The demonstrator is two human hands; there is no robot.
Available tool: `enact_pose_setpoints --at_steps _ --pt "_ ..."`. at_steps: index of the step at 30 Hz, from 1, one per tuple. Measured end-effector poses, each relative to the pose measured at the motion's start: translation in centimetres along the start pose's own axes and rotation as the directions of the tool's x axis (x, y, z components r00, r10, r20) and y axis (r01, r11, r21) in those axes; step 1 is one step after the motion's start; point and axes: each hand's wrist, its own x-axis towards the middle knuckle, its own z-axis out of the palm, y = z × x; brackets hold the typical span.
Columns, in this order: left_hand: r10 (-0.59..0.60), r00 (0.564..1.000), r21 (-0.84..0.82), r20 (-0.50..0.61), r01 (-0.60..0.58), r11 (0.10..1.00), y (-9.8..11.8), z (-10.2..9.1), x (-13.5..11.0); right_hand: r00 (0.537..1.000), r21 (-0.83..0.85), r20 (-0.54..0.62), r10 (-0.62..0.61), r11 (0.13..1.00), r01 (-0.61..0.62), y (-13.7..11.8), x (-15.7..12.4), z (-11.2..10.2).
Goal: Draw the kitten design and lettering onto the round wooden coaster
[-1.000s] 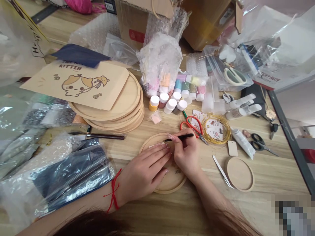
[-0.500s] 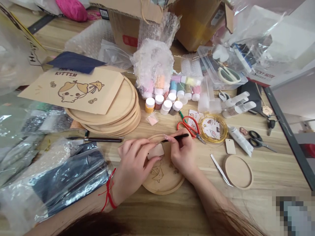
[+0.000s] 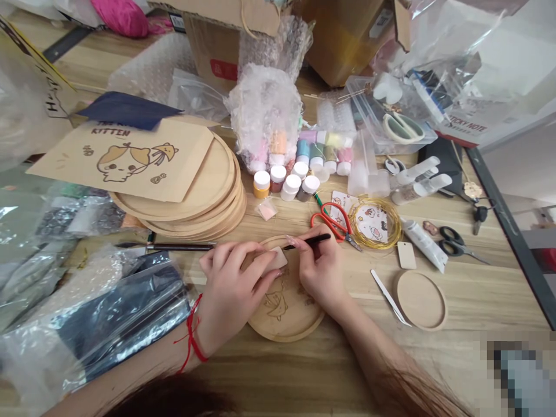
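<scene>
My left hand (image 3: 237,289), with a red string bracelet (image 3: 193,333) at its wrist, is closed on a small pale tag (image 3: 277,258) with rounded corners. My right hand (image 3: 321,266) grips a slim black pen (image 3: 310,241), its tip pointing left toward the tag's edge. Whether the tip touches the tag I cannot tell. Both hands are over a round wooden tray (image 3: 286,333) with a raised rim. A line drawing (image 3: 275,304) shows on the tray's floor; my hands cover the rest.
Stacked wooden trays (image 3: 237,202) stand at the left, a kitten-print sheet (image 3: 169,174) on top. Beyond my hands are paint jars (image 3: 291,188). Red-handled pliers (image 3: 336,220), a gold wire coil (image 3: 396,223), black scissors (image 3: 454,240) and a small round tray (image 3: 420,301) lie to the right.
The pale tag has turned and tilted in my left hand, and less of its face shows now. My right hand keeps the pen in nearly the same place.
</scene>
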Motion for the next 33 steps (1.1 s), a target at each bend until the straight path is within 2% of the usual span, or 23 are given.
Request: enact_pose_setpoints --at_steps 8,13,22,28,33 --pt "0.05 0.999 0.064 0.003 -0.05 0.997 0.21 -0.13 0.12 1.0 -0.002 0.007 -0.003 1.0 0.003 0.02 -0.06 -0.03" --pt "0.059 0.998 0.032 -0.022 -0.058 0.998 0.13 -0.22 0.17 0.999 0.013 0.024 0.021 1.0 -0.021 0.04 -0.14 -0.09" --pt "0.058 0.997 -0.043 -0.055 -0.06 0.997 0.15 -0.33 0.25 0.995 0.161 -0.07 0.07 0.985 -0.058 0.47 0.03 -0.09" --pt "0.056 0.998 -0.025 -0.006 -0.056 0.998 0.2 -0.28 0.34 0.992 0.178 -0.067 0.109 0.98 -0.095 0.34 0.18 -0.08" --pt "0.086 0.996 0.007 0.027 -0.086 0.996 0.18 -0.26 0.32 0.994 0.196 -0.064 0.092 0.978 -0.078 0.41 0.2 -0.04"
